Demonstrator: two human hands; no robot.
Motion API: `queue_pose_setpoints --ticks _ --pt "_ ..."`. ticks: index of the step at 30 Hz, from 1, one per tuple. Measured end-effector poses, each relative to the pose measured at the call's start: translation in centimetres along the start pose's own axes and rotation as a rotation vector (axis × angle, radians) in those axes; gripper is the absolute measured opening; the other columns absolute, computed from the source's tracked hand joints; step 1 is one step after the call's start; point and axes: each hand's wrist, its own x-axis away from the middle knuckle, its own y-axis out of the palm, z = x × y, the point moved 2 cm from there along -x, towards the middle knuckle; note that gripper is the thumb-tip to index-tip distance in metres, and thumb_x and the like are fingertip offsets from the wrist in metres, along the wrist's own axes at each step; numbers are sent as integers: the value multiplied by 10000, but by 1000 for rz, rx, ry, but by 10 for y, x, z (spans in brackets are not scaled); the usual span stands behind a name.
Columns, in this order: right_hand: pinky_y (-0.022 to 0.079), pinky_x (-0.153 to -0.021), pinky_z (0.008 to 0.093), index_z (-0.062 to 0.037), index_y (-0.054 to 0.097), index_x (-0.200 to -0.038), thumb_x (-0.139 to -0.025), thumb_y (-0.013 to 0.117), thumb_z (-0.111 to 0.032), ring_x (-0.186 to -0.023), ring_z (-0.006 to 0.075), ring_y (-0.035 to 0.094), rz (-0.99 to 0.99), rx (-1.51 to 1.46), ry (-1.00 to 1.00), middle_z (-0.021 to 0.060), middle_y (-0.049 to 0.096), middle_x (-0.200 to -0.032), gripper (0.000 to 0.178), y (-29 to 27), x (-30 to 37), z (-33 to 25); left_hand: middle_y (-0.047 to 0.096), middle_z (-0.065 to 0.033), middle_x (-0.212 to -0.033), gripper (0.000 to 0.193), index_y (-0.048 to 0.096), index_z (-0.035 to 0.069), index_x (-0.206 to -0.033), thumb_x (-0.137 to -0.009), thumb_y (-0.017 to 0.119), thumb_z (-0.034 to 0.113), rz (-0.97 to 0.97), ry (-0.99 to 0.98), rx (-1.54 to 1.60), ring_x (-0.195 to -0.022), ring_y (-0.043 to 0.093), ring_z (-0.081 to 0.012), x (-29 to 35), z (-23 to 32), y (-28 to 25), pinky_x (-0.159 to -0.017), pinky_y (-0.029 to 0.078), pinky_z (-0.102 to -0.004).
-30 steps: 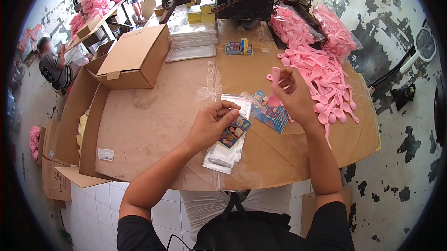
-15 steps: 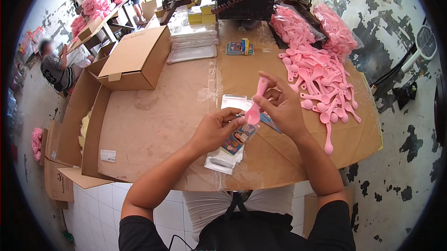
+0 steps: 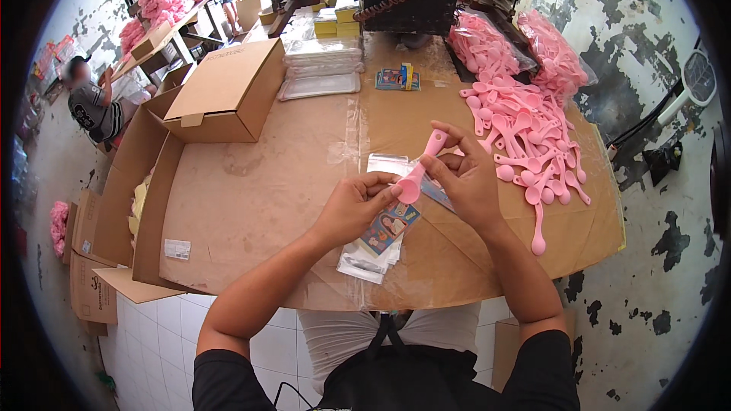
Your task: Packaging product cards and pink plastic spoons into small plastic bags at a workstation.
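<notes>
A pink plastic spoon (image 3: 412,182) is held between my two hands over the middle of the table, its bowl low and its holed handle up to the right. My right hand (image 3: 468,182) is closed, pinching the handle. My left hand (image 3: 354,205) is closed too, with thumb and fingertips at the bowl's left edge; whether they also grip clear film cannot be made out. Just below is a colourful printed card (image 3: 391,230), above several clear plastic bags (image 3: 364,265). More bags (image 3: 388,164) lie behind my hands, and part of another card (image 3: 438,195) shows beside my right wrist.
Pink spoons (image 3: 525,133) lie heaped at the right, before filled bags (image 3: 556,53). A small card bundle (image 3: 397,77), stacked clear packs (image 3: 320,85) and a closed carton (image 3: 225,95) stand farther back. An open carton (image 3: 156,205) borders the left side. Another person (image 3: 95,102) sits far left.
The spoon has tilted further over to the right, and its bowl has shifted slightly left against my left fingertips. The card beneath now shows more fully. The view has shifted slightly.
</notes>
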Motion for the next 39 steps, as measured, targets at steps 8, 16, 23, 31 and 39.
queue_pose_setpoints --ticks 8,16,23,31,39 --pt "450 -957 328 -6 631 -1230 -961 632 -56 -1161 173 553 -212 -108 53 88 603 -1210 273 -4 -7 -26 714 -84 -978 312 559 10 -1259 -1062 514 248 -194 -40 328 -748 698 -119 5 12 -4 -646 565 -228" --pt "482 -875 361 -59 705 -951 -890 711 -84 -954 243 630 -358 499 -416 74 634 -996 67 20 -1 -103 658 -104 -1191 394 494 7 -1368 -1058 523 248 -245 190 347 -1057 637 -148 4 10 -2 -939 506 -309" --pt "512 -709 374 -51 692 -877 -881 691 -105 -842 255 640 -338 1252 -586 58 635 -882 54 24 -5 -131 512 -124 -1437 581 404 -13 -1455 -882 472 -76 -190 496 -29 -1355 489 -224 16 20 0 -1155 358 -374" --pt "479 -618 301 -2 703 -939 -877 701 -42 -682 180 603 -337 819 -353 73 610 -791 74 24 -4 -117 681 -120 -1220 447 508 13 -1368 -963 665 121 8 560 -86 -1155 646 -192 23 36 5 -1014 488 -339" --pt "492 -790 377 -50 657 -1048 -860 701 -115 -932 272 624 -150 953 -607 101 605 -987 204 36 2 -107 768 -101 -971 390 569 -5 -1335 -973 658 110 45 431 46 -929 727 -143 23 36 -1 -863 566 -293"
